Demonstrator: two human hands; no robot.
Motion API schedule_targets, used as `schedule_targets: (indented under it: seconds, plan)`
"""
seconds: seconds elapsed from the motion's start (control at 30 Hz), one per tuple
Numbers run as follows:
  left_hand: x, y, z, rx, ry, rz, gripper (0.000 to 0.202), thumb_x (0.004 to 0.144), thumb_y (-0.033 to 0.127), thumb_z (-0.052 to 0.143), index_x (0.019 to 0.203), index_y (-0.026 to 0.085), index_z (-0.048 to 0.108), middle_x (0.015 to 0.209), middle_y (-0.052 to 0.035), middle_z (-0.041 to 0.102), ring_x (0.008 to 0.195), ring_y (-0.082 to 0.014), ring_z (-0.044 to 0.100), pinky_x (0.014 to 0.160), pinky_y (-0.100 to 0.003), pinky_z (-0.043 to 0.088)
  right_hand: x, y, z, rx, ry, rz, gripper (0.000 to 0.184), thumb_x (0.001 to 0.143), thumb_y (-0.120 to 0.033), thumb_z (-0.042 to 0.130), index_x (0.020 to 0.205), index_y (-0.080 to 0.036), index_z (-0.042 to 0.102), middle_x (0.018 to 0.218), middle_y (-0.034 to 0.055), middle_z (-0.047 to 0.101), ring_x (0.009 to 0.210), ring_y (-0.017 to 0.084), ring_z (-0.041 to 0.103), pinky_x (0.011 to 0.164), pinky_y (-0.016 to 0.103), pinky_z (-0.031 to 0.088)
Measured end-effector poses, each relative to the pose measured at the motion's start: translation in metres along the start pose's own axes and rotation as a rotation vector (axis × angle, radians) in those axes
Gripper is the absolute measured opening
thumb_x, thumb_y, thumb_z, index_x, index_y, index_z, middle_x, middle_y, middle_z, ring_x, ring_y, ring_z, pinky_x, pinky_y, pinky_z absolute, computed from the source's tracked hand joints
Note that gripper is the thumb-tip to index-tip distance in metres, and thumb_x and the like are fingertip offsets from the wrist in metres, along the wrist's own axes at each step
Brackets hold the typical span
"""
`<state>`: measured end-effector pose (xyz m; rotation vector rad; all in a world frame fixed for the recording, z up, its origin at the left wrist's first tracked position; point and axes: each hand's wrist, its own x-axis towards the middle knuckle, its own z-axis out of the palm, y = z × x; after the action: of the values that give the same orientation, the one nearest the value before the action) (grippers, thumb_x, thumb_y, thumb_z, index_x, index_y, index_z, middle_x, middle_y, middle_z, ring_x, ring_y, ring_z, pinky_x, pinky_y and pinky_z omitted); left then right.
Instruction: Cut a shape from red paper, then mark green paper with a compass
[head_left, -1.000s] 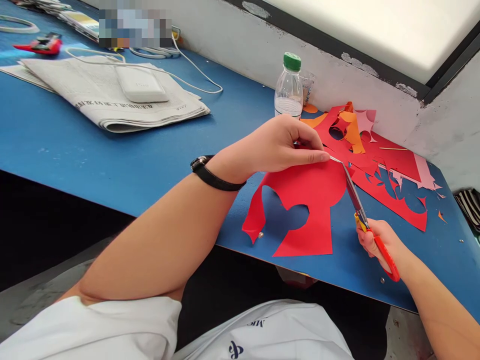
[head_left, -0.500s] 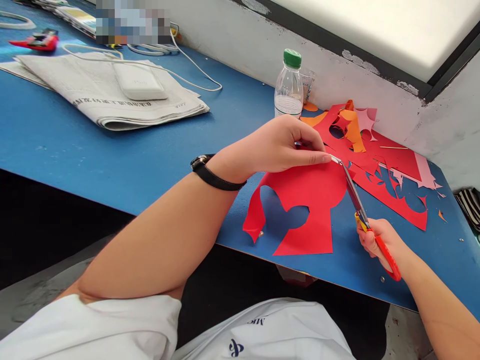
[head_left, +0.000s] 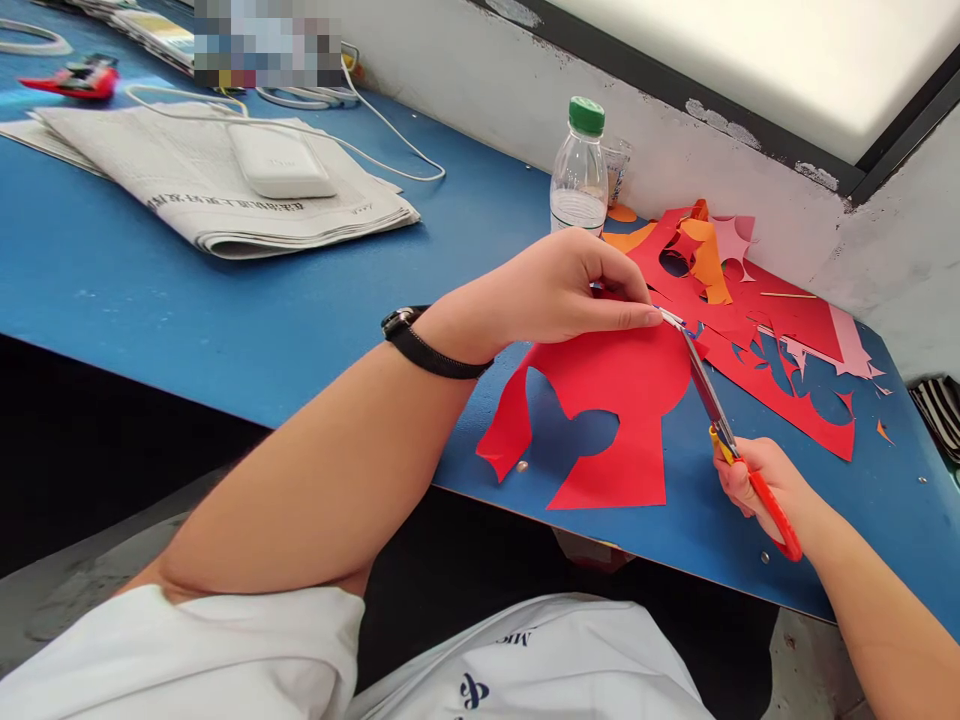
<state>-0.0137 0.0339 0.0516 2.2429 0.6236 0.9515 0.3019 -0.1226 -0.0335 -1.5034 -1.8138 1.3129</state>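
A sheet of red paper [head_left: 622,370] with curved cut-outs is pinched at its far edge between the thumb and fingers of my left hand [head_left: 577,290]. Its lower left strip hangs near the table's front edge. My right hand [head_left: 761,485] is closed round the handles of a pair of scissors [head_left: 709,400] with red and yellow grips. Their blades point away from me and reach the paper's edge beside my left thumb. A small whitish bit shows at the blade tips, and I cannot tell whether it is glare or paper. A black watch [head_left: 435,345] is on my left wrist.
Red, orange and pink paper scraps [head_left: 780,310] lie by the wall at right. Behind my left hand stands a plastic bottle [head_left: 579,170] with a green cap. A folded newspaper [head_left: 172,190] bearing a white cabled box [head_left: 281,165] lies on the blue table [head_left: 300,290].
The lower left strip of the red paper has shifted slightly left. Both hands and the scissors stay almost where they were.
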Motion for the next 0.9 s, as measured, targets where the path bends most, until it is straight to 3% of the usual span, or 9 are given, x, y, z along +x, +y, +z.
schedule_targets:
  seconds: [0.23, 0.9]
  plan:
    - [-0.0003, -0.0004, -0.0010, 0.033, -0.008, -0.003, 0.023, 0.093, 0.039, 0.077, 0.080, 0.020, 0.082, 0.069, -0.0017, 0.073, 0.065, -0.0125, 0.061, 0.061, -0.027, 0.043, 0.0002, -0.0030, -0.0004, -0.006, -0.008, 0.026, 0.077, 0.089, -0.100, 0.052, 0.075, -0.025, 0.047, 0.065, -0.0064, 0.036, 0.055, 0.012, 0.032, 0.048, 0.028, 0.028]
    - [-0.0014, -0.0031, -0.0018, 0.030, 0.027, -0.018, 0.022, 0.091, 0.039, 0.077, 0.078, 0.021, 0.081, 0.073, -0.0036, 0.073, 0.064, -0.0133, 0.059, 0.055, -0.029, 0.038, -0.0007, -0.0029, 0.0004, -0.013, -0.021, 0.045, 0.078, 0.088, -0.101, 0.052, 0.071, -0.025, 0.044, 0.063, -0.0047, 0.034, 0.055, 0.013, 0.030, 0.046, 0.028, 0.028]
